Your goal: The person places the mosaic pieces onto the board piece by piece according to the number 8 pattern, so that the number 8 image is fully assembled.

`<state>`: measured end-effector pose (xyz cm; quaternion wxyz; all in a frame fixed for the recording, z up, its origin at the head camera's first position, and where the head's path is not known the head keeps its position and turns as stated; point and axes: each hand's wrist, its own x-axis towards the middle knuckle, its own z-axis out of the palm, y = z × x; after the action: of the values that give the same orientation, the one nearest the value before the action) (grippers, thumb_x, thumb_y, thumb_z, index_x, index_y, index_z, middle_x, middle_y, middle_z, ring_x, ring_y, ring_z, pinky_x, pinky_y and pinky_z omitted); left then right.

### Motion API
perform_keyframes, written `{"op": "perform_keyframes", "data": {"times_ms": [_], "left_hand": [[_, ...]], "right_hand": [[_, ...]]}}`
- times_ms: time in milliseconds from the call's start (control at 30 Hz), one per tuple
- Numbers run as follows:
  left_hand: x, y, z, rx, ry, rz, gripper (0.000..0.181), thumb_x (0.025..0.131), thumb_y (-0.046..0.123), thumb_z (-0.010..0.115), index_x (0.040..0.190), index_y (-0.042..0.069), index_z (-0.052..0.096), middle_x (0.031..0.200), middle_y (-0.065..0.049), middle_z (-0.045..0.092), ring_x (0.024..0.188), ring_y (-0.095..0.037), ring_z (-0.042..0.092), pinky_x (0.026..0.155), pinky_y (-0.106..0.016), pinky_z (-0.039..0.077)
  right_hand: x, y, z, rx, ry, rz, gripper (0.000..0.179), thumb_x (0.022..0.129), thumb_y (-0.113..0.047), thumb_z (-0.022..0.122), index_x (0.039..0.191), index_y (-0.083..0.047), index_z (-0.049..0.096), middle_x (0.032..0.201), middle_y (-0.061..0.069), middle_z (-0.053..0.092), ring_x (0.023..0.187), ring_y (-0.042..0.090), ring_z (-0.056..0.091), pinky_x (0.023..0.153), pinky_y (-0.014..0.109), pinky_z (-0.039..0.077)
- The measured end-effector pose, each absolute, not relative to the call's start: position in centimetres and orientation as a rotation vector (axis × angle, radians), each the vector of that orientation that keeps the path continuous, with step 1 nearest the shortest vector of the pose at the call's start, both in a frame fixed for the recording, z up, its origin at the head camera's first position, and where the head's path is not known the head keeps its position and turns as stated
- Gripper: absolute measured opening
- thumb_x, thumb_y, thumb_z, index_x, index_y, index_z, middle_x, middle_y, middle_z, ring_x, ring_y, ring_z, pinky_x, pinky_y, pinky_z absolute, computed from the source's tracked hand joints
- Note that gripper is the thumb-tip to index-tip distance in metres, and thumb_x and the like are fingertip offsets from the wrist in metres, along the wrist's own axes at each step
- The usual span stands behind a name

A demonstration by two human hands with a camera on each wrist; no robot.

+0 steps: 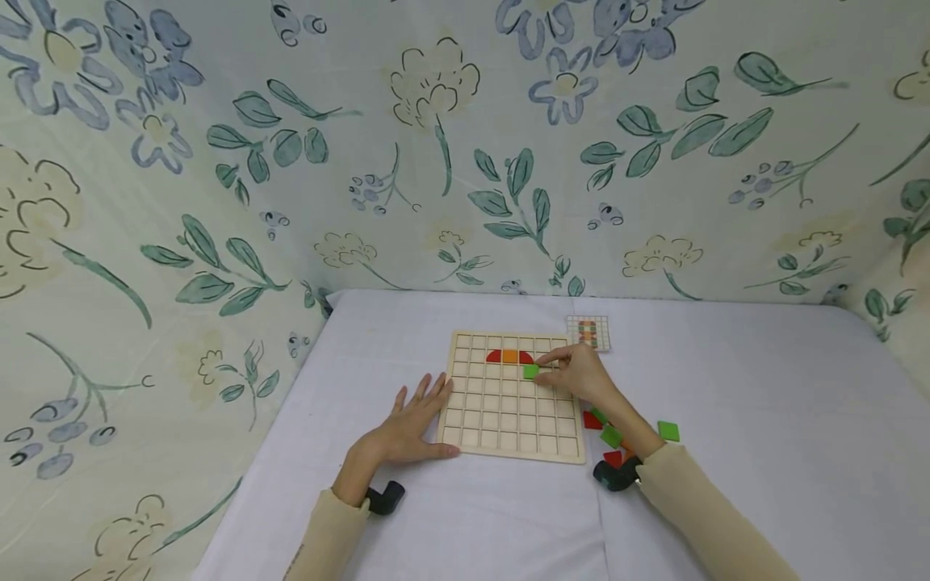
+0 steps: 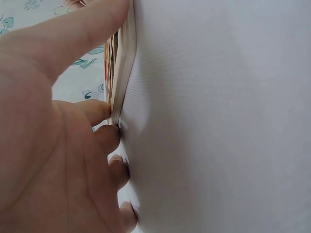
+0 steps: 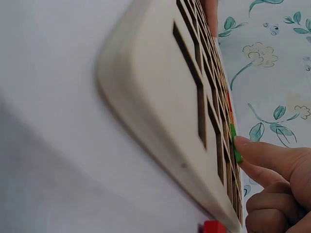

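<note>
A wooden grid board (image 1: pixel 501 415) lies on the table. In one of its upper rows sit an orange square tile (image 1: pixel 511 357) and, on either side of it, red curved tiles (image 1: pixel 494 356). My right hand (image 1: pixel 581 373) pinches a green square tile (image 1: pixel 531 371) between thumb and finger, just below the right red tile; the right wrist view shows this green tile (image 3: pixel 235 143) at the board's surface. My left hand (image 1: pixel 414 428) lies spread at the board's left edge, thumb at the near edge, fingertips (image 2: pixel 108 138) against the side and cloth.
Loose red, green and orange tiles (image 1: pixel 611 436) lie right of the board, partly under the right forearm. Another green tile (image 1: pixel 668 432) lies farther right. A small pattern card (image 1: pixel 590 332) rests behind the board's far right corner. White cloth (image 1: pixel 785 403) covers the table; floral fabric hangs behind.
</note>
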<state>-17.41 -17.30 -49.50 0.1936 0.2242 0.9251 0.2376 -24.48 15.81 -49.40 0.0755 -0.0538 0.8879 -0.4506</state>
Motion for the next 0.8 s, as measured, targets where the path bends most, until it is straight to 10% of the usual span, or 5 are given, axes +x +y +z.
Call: {"op": "perform_keyframes", "data": {"times_ms": [800], "left_hand": [[-17.52, -17.35, -49.61, 0.635, 2.596, 0.668, 0.113, 0.089, 0.06, 0.073, 0.168, 0.013, 0.008, 0.176, -0.006, -0.001, 0.163, -0.033, -0.009, 0.128, -0.066, -0.008]], "right_hand": [[-24.51, 15.07, -50.23, -0.103, 2.608, -1.475, 0.027, 0.079, -0.017, 0.091, 0.102, -0.006, 0.082, 0.057, -0.006, 0.036, 0.053, 0.011, 0.031, 0.047, 0.021, 0.024]]}}
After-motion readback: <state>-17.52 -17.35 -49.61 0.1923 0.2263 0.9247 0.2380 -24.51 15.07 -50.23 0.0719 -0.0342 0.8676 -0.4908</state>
